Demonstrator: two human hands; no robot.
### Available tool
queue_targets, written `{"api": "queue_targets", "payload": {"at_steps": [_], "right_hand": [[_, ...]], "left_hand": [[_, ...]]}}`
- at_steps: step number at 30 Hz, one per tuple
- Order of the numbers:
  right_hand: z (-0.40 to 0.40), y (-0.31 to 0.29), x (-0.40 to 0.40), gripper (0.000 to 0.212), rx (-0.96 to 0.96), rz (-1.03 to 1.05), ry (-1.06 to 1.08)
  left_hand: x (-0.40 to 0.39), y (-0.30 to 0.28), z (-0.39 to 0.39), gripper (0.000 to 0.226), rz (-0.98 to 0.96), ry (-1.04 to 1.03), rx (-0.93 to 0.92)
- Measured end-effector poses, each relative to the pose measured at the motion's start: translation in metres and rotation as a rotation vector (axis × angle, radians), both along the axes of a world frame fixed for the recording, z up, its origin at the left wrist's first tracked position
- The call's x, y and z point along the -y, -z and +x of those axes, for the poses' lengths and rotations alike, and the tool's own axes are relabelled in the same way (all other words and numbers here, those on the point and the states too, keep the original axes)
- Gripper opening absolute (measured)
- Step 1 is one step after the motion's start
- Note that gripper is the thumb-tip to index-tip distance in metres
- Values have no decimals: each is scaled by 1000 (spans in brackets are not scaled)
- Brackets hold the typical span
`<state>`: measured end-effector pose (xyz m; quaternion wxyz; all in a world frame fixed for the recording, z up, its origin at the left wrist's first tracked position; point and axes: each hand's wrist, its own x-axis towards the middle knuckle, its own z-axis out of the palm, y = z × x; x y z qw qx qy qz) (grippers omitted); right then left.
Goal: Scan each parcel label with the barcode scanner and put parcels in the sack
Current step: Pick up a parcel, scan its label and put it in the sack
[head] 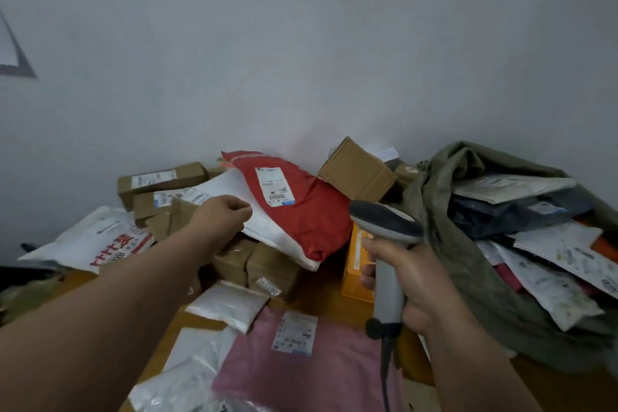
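My right hand (411, 281) grips the handle of a grey barcode scanner (388, 234), its dark head pointing up and left toward a red parcel (311, 211) with a white label (275, 189). The red parcel lies on a white mailer (267, 227) on top of the heap. My left hand (222, 214) reaches over the heap with fingers curled at the white mailer's left edge; whether it pinches the mailer I cannot tell. At the right an olive-green sack (468, 244) gapes open, with several parcels (541, 244) inside it.
Brown cardboard boxes (160, 179) stack at the back against the wall, one tilted box (356, 172) behind the red parcel. A pink mailer (301, 365) with a label and white poly bags (230, 308) lie in front. An orange box (354, 264) stands behind the scanner.
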<state>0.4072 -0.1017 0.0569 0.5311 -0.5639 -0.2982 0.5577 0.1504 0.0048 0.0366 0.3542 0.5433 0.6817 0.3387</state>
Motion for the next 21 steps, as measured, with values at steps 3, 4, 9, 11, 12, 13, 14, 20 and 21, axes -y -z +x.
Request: {"api": "queue_targets", "payload": {"at_steps": [3, 4, 9, 11, 12, 13, 14, 20, 21], "right_hand": [[-14, 10, 1, 12, 1, -1, -24], [-18, 13, 1, 13, 7, -9, -43], [-29, 32, 0, 16, 15, -52, -108], [-31, 41, -1, 17, 26, -77, -125], [-32, 46, -1, 16, 30, -86, -127], [-34, 50, -1, 16, 29, -92, -130], [-36, 54, -1, 16, 31, -96, -133], [-57, 80, 3, 10, 103, -148, -167], [-62, 83, 3, 11, 122, -156, -177]], "left_hand": [[13, 5, -15, 12, -30, -18, -26], [18, 7, -19, 12, -40, -18, -35], [41, 33, -32, 7, -124, -30, -62], [49, 51, -34, 10, -167, -29, -71], [54, 60, -35, 11, -185, -28, -70], [59, 69, -35, 10, -205, -32, -67], [64, 77, -36, 8, -223, -40, -59], [81, 125, -52, 24, -310, -67, -121], [82, 131, -55, 27, -319, -52, -148]]}}
